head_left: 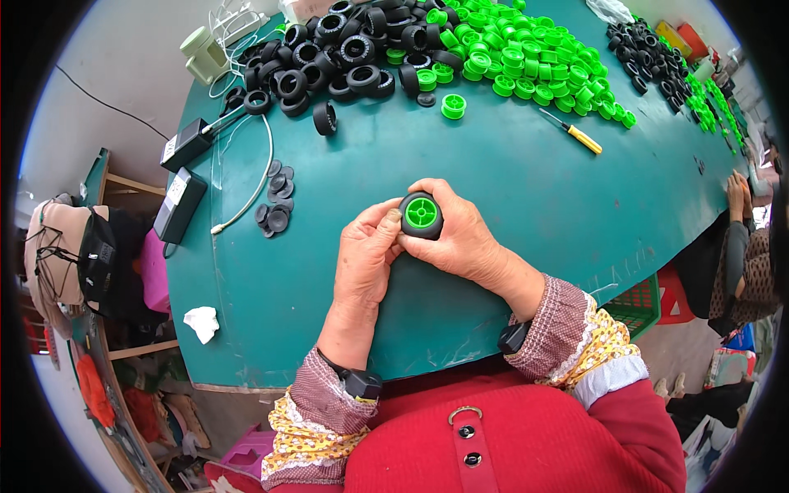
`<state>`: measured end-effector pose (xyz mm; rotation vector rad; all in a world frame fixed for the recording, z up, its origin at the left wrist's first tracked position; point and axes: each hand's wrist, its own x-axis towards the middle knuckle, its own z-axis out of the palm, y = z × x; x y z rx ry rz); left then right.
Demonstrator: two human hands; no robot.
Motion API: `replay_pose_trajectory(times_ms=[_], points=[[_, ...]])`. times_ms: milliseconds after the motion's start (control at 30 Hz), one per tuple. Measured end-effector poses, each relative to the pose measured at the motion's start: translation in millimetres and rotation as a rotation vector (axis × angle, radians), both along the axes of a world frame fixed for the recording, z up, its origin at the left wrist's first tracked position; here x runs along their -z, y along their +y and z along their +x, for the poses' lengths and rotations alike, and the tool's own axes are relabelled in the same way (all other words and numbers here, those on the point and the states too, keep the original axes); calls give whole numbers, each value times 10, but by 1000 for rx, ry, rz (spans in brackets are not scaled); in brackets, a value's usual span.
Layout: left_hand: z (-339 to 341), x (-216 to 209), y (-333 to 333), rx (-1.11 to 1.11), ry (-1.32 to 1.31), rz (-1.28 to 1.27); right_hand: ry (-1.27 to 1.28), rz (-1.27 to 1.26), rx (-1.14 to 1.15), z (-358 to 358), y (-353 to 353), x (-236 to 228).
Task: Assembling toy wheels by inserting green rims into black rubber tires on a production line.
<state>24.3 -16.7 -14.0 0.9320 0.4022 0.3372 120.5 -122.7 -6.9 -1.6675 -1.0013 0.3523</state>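
Both hands meet over the middle of the green table [329, 185] around a small toy wheel, a black tyre with a bright green spoked hub [422, 213]. My right hand [464, 234] curls its fingers and thumb round the tyre from the right. On the other side, my left hand [366, 255] is closed, its thumb and fingertips pressed against the tyre's left edge. The wheel's green face is turned up; its underside is hidden.
Black tyres [362, 51] and green hubs [526, 57] lie heaped at the back. Black discs [278, 218] lie left, near a white cable [263, 177] and two black power adapters [181, 197]. A yellow-handled screwdriver [584, 138] lies right. Another person's hands [737, 195] show at far right.
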Motion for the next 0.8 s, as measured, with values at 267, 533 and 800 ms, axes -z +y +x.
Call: replay_pose_trajectory(times_ms=[267, 533, 800], points=[[16, 2, -44, 19, -179, -201, -108, 186, 21, -40, -17, -77], [-36, 7, -28, 204, -108, -194, 136, 197, -64, -36, -92, -197], [0, 23, -49, 98, -132, -270, 95, 62, -39, -72, 12, -86]])
